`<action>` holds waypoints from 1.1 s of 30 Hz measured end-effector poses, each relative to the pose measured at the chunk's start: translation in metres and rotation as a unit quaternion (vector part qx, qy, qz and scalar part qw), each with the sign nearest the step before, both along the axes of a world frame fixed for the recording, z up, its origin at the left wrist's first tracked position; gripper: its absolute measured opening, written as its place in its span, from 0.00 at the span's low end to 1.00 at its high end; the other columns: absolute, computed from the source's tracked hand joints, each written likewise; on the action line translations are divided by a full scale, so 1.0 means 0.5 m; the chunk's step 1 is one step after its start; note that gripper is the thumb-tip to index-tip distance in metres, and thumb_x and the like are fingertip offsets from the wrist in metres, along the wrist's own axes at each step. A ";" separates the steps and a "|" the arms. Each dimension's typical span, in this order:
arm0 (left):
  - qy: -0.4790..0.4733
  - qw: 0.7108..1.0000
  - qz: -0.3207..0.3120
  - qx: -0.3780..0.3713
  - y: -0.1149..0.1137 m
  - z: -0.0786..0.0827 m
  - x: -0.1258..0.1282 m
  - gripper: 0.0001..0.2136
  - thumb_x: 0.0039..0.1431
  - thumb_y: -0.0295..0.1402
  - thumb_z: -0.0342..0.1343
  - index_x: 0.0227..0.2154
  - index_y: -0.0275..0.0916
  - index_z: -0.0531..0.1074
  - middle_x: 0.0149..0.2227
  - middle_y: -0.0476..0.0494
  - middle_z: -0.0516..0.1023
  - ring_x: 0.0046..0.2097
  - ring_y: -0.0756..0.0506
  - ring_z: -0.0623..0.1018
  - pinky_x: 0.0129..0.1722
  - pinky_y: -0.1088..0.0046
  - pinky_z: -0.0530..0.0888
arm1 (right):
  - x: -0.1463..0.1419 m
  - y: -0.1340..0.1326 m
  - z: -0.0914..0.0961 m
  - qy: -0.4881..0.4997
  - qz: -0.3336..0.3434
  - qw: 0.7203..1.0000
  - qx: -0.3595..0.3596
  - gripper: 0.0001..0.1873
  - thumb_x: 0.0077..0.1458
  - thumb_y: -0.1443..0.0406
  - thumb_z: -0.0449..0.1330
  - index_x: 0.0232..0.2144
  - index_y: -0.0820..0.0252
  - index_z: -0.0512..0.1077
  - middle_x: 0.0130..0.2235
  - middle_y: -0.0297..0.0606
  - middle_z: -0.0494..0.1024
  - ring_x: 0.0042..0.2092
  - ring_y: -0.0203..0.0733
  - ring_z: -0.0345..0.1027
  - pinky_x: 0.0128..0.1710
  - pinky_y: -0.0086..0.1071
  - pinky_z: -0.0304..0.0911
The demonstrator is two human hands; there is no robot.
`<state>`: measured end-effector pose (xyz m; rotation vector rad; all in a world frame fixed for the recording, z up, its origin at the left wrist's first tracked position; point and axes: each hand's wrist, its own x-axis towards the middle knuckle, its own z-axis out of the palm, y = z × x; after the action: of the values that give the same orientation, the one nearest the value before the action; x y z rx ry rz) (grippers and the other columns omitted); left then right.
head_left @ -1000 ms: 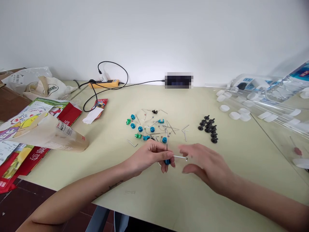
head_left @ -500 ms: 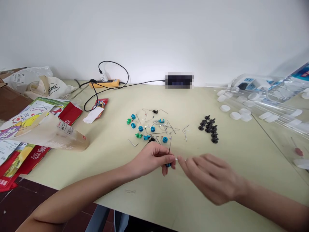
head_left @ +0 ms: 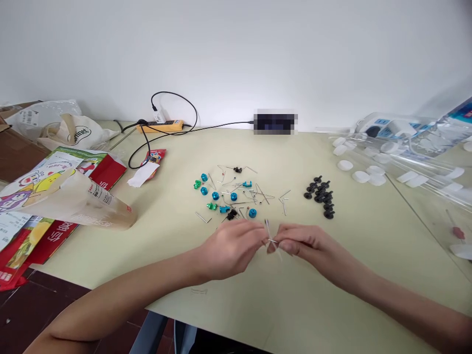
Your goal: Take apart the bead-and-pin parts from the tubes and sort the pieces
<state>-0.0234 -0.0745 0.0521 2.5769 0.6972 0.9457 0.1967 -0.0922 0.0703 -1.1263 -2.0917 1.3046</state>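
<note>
My left hand (head_left: 230, 248) is closed, its fingertips pinching a thin metal rod (head_left: 267, 228) that slants up between the hands. The blue part held with it earlier is hidden now. My right hand (head_left: 306, 243) is closed too, thumb and fingers pinching a thin silver hex key (head_left: 273, 241) that crosses the rod. The fingertips of both hands almost meet. Just beyond them lie blue round knobs (head_left: 252, 213), green parts (head_left: 211, 206), a black part (head_left: 231, 214), a blue stepped part (head_left: 224, 209) and several L-shaped hex keys (head_left: 203, 217) and thin rods.
Black stemmed discs (head_left: 329, 214) cluster at right, near white round caps (head_left: 360, 176) and clear plastic (head_left: 424, 169). At left a drink cup (head_left: 110, 209) lies on its side by red packaging (head_left: 61, 236). An orange power strip (head_left: 162, 126) and cables sit along the wall.
My right hand has moved left and in close to my left hand. My left hand has turned over, covering the blue part, and the rod's tip has shifted slightly right.
</note>
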 end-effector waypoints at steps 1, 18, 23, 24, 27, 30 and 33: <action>-0.005 0.991 0.002 -0.135 0.000 0.006 0.005 0.11 0.63 0.28 0.45 0.33 0.34 0.72 0.26 0.44 0.76 0.29 0.50 0.75 0.29 0.75 0.74 | 0.002 -0.004 -0.002 -0.036 -0.001 0.993 0.109 0.17 0.64 0.59 0.47 0.34 0.58 0.74 0.28 0.36 0.68 0.28 0.36 0.61 0.27 0.30 0.57; 0.012 0.993 -0.022 0.113 -0.009 0.001 -0.002 0.09 0.60 0.23 0.46 0.37 0.34 0.71 0.35 0.38 0.77 0.36 0.46 0.77 0.33 0.70 0.75 | 0.001 0.002 0.007 0.019 0.005 0.996 -0.084 0.18 0.63 0.58 0.50 0.29 0.61 0.74 0.23 0.33 0.67 0.24 0.31 0.60 0.24 0.27 0.58; -0.065 0.890 -0.017 -0.452 -0.006 0.019 0.013 0.14 0.63 0.36 0.47 0.29 0.33 0.73 0.25 0.44 0.74 0.25 0.52 0.73 0.28 0.76 0.71 | 0.020 -0.011 -0.010 -0.100 0.028 0.904 0.415 0.15 0.60 0.69 0.51 0.45 0.53 0.73 0.36 0.38 0.77 0.36 0.43 0.71 0.33 0.35 0.69; -0.085 0.838 -0.035 -0.538 -0.004 0.022 0.014 0.14 0.62 0.37 0.49 0.29 0.32 0.73 0.26 0.44 0.74 0.24 0.53 0.72 0.28 0.76 0.71 | 0.025 -0.010 -0.011 -0.088 0.057 0.877 0.469 0.17 0.58 0.71 0.52 0.49 0.54 0.71 0.40 0.39 0.77 0.41 0.44 0.72 0.38 0.36 0.70; -0.131 0.748 -0.071 -0.647 0.002 0.027 0.011 0.14 0.60 0.38 0.51 0.29 0.31 0.73 0.31 0.41 0.75 0.24 0.54 0.70 0.29 0.76 0.71 | 0.032 -0.003 -0.010 -0.053 0.108 0.833 0.540 0.25 0.57 0.72 0.55 0.57 0.60 0.61 0.48 0.42 0.74 0.51 0.45 0.68 0.47 0.35 0.69; -0.135 0.828 -0.045 -0.543 0.001 0.029 0.007 0.13 0.62 0.36 0.49 0.29 0.32 0.72 0.30 0.42 0.75 0.24 0.54 0.71 0.28 0.76 0.71 | 0.029 0.005 -0.005 0.000 0.001 0.917 0.399 0.23 0.62 0.58 0.51 0.57 0.60 0.61 0.47 0.47 0.74 0.47 0.46 0.69 0.45 0.39 0.68; -0.089 0.971 -0.010 -0.221 -0.002 0.024 0.001 0.08 0.62 0.29 0.48 0.31 0.34 0.71 0.31 0.42 0.76 0.31 0.50 0.75 0.32 0.74 0.73 | 0.019 0.013 0.001 0.101 -0.062 0.993 -0.024 0.30 0.64 0.49 0.36 0.41 0.62 0.70 0.32 0.43 0.75 0.31 0.39 0.70 0.30 0.33 0.67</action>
<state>-0.0227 -0.0756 0.0641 2.0807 0.7335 0.8834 0.2060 -0.0859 0.0708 -1.0762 -1.8262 1.3548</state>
